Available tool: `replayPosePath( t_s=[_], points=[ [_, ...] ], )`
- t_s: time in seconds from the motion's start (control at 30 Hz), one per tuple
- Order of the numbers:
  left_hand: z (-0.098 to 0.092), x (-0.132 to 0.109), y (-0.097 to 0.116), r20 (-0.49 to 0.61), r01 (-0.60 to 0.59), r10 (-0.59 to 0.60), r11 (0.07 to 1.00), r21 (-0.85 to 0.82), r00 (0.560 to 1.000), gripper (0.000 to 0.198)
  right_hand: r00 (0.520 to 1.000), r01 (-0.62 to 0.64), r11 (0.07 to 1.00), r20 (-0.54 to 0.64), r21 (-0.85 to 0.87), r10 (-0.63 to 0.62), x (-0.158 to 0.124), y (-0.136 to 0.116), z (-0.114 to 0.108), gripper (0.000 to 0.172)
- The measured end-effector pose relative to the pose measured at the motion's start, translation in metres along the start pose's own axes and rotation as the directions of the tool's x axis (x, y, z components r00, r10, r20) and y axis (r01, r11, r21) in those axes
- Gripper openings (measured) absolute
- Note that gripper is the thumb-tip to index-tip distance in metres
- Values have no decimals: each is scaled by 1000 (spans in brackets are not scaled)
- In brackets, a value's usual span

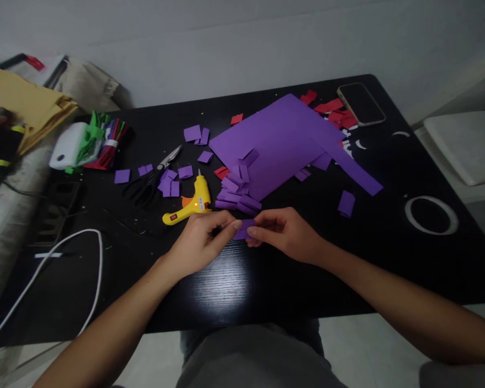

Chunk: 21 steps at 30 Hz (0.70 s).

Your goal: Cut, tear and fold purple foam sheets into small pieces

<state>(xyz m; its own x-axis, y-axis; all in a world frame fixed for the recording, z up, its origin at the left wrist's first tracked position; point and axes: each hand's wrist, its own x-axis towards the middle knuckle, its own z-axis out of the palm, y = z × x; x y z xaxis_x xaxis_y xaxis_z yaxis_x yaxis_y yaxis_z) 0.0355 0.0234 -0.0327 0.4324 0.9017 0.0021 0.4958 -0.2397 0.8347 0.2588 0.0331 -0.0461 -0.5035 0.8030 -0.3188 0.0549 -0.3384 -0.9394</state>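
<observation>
1. Piece [247, 222]: purple paper, in from the table's [299, 293] near edge, around mid-length.
2. Left hand [202, 237] and right hand [286, 234]: fingers pinching it from either side, thumbs uppermost.
3. Judged: light, thin, creases easily; best held by opposite ends.

Left hand [204, 240] and right hand [289, 234] pinch a purple slip [243, 229] — one at each end. Just beyond the fingers [262, 234] lie folded papers [235, 186], then a sheet [278, 140]; to their left, a glue gun [194, 205] and scissors [156, 175] — well right, a ring [409, 214].
</observation>
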Motion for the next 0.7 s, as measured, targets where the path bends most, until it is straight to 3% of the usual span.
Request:
replayPosePath(
  t_s=[0.33,0.7],
  points=[
    [0,-1,2,97,92,-82,990,-107,992,32,1000,7,1000,-3,26,-7,-2,-4,0,37],
    [0,-1,2,106,99,-87,988,-116,991,33,997,1,1000,77,16,-2,-2,-4,-1,38]
  ],
)
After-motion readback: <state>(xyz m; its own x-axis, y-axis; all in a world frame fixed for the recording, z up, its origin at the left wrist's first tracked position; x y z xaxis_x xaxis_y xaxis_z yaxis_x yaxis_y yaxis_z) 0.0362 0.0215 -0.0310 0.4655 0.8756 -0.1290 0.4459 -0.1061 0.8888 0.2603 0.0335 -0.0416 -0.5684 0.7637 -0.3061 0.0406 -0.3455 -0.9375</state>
